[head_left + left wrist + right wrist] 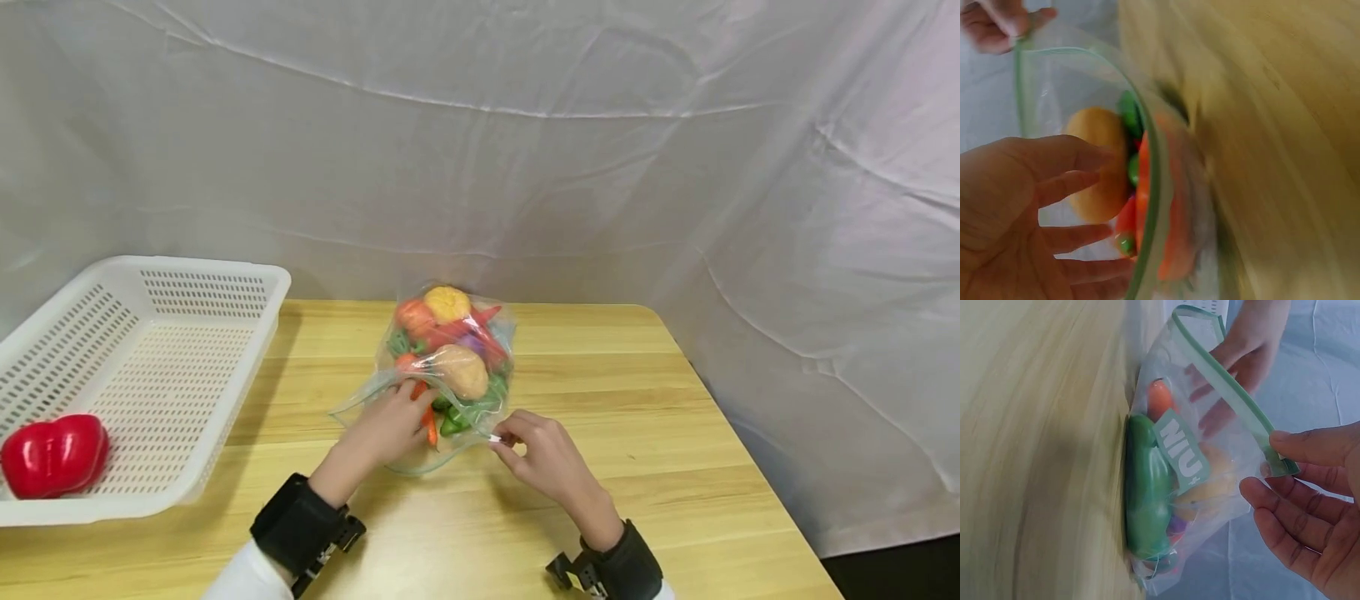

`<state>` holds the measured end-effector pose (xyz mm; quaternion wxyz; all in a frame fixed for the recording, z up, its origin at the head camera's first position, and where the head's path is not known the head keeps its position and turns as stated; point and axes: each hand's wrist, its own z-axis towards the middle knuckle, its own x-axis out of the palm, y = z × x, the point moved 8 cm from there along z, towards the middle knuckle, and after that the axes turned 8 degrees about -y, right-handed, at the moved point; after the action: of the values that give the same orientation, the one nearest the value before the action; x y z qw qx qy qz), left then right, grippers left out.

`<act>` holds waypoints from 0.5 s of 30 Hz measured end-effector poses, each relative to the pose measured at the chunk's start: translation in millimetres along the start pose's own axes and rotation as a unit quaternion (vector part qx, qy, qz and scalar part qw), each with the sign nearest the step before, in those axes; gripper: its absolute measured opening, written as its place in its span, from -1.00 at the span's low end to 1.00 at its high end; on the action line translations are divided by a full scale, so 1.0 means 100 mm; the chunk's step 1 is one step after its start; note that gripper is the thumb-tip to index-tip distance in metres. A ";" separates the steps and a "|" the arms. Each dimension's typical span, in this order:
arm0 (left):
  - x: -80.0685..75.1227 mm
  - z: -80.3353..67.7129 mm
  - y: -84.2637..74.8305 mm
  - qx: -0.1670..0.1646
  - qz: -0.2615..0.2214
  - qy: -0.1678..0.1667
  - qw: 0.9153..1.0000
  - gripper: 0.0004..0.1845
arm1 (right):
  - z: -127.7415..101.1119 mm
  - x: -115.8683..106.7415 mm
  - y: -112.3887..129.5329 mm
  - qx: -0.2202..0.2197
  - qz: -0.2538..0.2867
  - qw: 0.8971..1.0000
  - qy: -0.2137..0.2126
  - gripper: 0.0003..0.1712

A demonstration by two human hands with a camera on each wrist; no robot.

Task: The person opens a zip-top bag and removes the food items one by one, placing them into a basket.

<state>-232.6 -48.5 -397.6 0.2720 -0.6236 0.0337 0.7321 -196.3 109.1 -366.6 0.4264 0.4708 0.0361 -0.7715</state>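
A clear zip bag [429,468] with a green-edged mouth lies on the table, filled with vegetables. Through the plastic show a yellow pumpkin [447,303], a tan potato-like piece [461,372], an orange carrot [431,427], and a green vegetable [1150,500]. My left hand [386,423] reaches into the bag's mouth; the left wrist view shows its fingers [1088,236] extended and spread beside the potato-like piece, grasping nothing visible. My right hand [543,457] pinches the right corner of the bag's green edge [1286,466] between thumb and fingers.
At the left stands a white perforated basket [279,292] with a glossy red bell pepper [56,457] in its near corner. Grey sheeting [480,167] hangs behind and to the right of the wooden table [615,383].
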 end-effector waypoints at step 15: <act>0.34 0.25 0.19 -0.077 -0.029 0.022 0.996 -0.59 | 0.03 0.01 0.02 0.007 0.008 1.000 -0.001 -0.93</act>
<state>-265.6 -42.8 -429.2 0.2434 -0.6597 -0.0346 0.7102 -197.5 105.6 -365.0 0.4289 0.4735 0.0266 -0.7688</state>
